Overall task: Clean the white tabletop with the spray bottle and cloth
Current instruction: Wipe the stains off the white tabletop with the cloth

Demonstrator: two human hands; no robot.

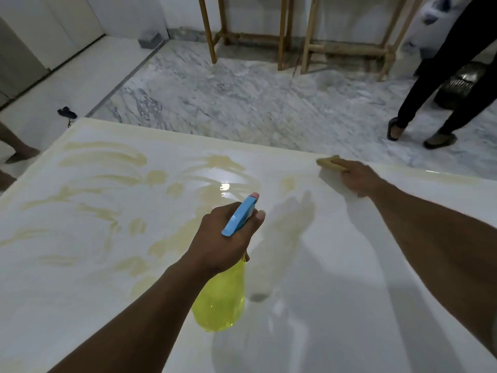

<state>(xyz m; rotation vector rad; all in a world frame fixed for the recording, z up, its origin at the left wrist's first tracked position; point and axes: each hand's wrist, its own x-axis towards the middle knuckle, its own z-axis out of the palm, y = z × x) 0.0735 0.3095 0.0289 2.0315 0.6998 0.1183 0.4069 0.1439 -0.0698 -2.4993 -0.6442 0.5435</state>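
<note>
— What does the surface look like?

— The white tabletop (336, 265) is glossy and fills the lower view. Its left and middle parts carry yellowish smears (107, 157), with a bright glare spot near the centre; the right part looks clean. Beyond its far edge lies a grey-veined marble floor (228, 90), and wooden frame legs (285, 33) stand against a pale wall.

— And the hands?

— The left hand (223, 238) is wrapped tight around the neck of the spray bottle (220, 300), a yellow see-through body with a blue head, nozzle pointing away over the middle of the table. The bottle is held above the surface. The right hand (357, 179) reaches to the far edge, fingers curled down onto a tan cloth (332, 163), pressing it flat on the top.

— Anything around?

— A second person's legs (441, 76) in dark trousers and slippers stand on the floor at the right, well apart from the table. A bare foot (21, 153) shows at the left edge, and a small dark object (66, 113) lies on the floor near the table's far left corner.
</note>
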